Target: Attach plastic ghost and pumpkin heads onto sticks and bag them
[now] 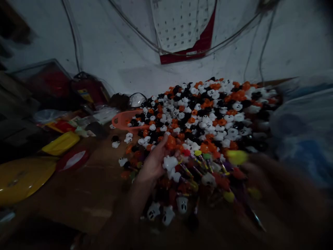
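Observation:
A big heap of small white ghost, black and orange plastic toys (208, 111) covers the brown table (85, 194). My left hand (153, 163) lies palm up at the near edge of the heap, with a white ghost piece (169, 162) and an orange piece (171, 142) against its fingers. Whether it grips them is unclear. My right hand (262, 173) is a dark motion blur at the right, beside a yellow-green piece (236, 157). Colourful sticks with toy tops (200, 173) lie between both hands.
An orange-pink tray (122, 119) sits at the heap's left edge. Yellow and red lids or plates (61, 143) and clutter fill the left side. A calendar (184, 27) and cables hang on the white wall. A pale blue blurred mass (304, 128) is at right.

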Tool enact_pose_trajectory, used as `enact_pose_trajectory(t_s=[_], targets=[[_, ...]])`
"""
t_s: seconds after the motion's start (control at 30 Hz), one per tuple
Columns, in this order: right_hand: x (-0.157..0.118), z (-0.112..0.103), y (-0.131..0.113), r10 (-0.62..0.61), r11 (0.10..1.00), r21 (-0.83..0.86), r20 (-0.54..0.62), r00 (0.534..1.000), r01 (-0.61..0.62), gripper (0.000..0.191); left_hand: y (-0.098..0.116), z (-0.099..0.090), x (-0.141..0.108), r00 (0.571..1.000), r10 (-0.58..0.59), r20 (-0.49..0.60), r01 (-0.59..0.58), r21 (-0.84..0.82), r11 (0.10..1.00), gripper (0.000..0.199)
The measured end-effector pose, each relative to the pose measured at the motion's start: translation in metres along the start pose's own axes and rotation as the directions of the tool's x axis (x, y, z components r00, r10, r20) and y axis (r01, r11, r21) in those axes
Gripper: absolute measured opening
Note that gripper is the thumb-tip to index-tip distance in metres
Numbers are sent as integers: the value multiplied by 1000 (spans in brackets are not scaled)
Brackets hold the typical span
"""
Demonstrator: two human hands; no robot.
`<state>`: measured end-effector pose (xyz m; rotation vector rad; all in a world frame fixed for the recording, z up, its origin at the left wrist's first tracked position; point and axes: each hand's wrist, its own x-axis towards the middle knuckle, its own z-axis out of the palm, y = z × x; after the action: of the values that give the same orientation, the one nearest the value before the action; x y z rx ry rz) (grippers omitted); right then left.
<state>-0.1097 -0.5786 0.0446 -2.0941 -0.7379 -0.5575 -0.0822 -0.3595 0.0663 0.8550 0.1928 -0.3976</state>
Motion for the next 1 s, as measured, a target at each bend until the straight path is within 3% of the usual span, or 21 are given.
enact_pose_trajectory(t_s=[0.07,0.13,0.27,0.4,0.5,0.6,0.77,0.9,1.0], targets=[[-9,4,-16,34,999,-12,10,999,-34,15,-7,11,-2,1000,-1,-15,1,-40,999,38],[-7,23,-22,25,1000,0,-14,1000,-25,16,-12,17,-6,999,-19,-43,16,-73,997,41],[1,56,-19,-10,1000,-4,-31,999,10,22,-16,13,-11,993,-33,-111,29,-42,999,55],[0,55,-17,-15,999,-52,-7,1000,15,20,-25,5,-5,985,12,-174,-14,-13,1000,55],[-2,51,-16,-32,994,-101,-19,999,30,17,-34,6,1,960,186,-210,-168,103,980,45],[-6,53,-11,-74,991,-118,-49,996,68,18,-41,9,4,909,350,-226,-275,304,912,39],[-12,58,-1,-25,986,-166,-48,999,17,15,-48,11,8,850,472,-235,-298,525,798,32],[-14,55,-2,10,968,-250,-44,999,-21,13,-52,12,9,835,529,-152,-321,646,692,32],[-15,51,-8,31,951,-308,-40,999,-42,16,-53,17,8,797,597,-90,-318,778,542,27]])
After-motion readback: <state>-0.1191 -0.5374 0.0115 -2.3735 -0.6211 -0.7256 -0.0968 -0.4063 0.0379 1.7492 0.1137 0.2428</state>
